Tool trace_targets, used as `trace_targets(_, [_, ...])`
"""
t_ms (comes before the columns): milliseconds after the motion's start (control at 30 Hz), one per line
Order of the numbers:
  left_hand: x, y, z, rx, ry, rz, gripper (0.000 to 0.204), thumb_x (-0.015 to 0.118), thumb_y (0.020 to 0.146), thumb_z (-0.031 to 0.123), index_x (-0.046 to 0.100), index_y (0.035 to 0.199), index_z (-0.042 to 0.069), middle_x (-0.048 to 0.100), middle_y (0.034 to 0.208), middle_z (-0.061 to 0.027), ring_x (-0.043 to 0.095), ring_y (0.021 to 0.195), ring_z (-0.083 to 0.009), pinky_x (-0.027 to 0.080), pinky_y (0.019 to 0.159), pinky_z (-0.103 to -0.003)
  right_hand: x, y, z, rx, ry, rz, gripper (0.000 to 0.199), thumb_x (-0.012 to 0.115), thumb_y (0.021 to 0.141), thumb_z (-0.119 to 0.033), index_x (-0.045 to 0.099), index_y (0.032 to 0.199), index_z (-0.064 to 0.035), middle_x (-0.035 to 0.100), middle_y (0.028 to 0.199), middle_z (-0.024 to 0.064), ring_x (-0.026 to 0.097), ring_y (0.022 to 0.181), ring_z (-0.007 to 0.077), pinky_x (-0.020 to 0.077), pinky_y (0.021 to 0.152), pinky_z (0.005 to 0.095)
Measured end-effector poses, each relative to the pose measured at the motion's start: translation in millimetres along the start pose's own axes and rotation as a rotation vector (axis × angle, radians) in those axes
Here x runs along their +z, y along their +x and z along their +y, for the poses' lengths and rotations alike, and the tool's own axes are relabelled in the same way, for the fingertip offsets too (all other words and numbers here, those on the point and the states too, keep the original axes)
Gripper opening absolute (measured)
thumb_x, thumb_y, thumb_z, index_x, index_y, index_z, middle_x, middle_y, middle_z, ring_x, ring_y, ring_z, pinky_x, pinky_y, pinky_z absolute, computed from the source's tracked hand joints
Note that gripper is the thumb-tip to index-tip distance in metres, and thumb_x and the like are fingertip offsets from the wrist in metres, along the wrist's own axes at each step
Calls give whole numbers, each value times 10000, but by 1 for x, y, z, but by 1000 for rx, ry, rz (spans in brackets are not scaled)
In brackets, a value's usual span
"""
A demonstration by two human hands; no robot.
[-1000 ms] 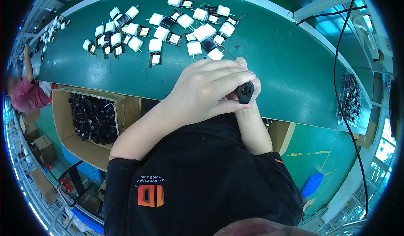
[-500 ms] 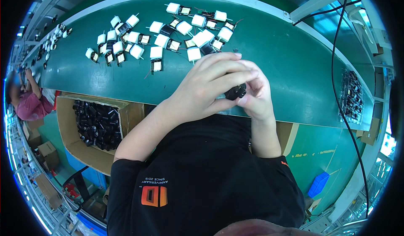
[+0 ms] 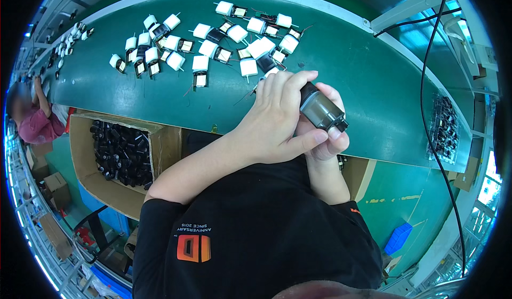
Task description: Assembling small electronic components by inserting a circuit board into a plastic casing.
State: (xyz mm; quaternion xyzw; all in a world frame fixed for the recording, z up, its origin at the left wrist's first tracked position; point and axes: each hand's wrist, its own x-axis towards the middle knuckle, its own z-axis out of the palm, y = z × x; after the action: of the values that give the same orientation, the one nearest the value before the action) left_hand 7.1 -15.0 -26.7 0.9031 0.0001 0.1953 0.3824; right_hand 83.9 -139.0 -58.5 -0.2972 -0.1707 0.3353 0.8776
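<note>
Bracing that smoky cylinder two-handed seems smart tbh, left hand and right hand fingers curled round it, centre-right of frame

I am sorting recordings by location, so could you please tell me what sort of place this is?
Probably a factory assembly area: many similar white-and-black parts lie on a long green worktop, a cardboard box holds black pieces, and a co-worker is farther along.
</note>
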Motion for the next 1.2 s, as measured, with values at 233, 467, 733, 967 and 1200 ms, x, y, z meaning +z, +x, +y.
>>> trace_targets(233, [2,1,-1,30,92,31,888,460,876,676,334,1368,-53,436,1244,-210,430,1071,-335,298,957,-446,5,-2,1,46,78,27,764,724,687,-289,417,1312,26,536,1215,172,559,1146,253,452,1004,365])
trace_targets(467, [4,2,0,36,18,33,860,476,877,642,341,1371,-49,438,1167,-201,426,1037,-327,296,946,-427,6,-4,4,8,117,48,733,748,704,-259,427,1307,6,536,1209,165,569,1127,253,459,1011,381])
trace_targets(733, [8,-4,-3,93,-68,40,758,539,863,483,347,1376,-41,446,1152,-205,434,1039,-341,297,943,-451,-3,-6,13,-61,134,14,702,760,677,-233,469,1260,27,547,1160,163,595,1046,255,505,925,371])
trace_targets(967, [-91,-46,-5,-156,221,-52,1051,836,630,434,327,1422,-30,425,1322,-220,412,1231,-375,298,1068,-492,-114,-92,-136,264,-742,-293,496,721,690,-225,638,1105,33,593,899,101,554,774,200,471,740,309])
trace_targets(1200, [-188,-234,-134,-562,431,974,213,591,943,33,613,1144,-34,550,874,-4,466,768,-91,429,750,-237,-77,-80,-165,625,-1461,262,307,737,800,-153,649,1048,6,637,843,51,579,705,111,482,645,272])
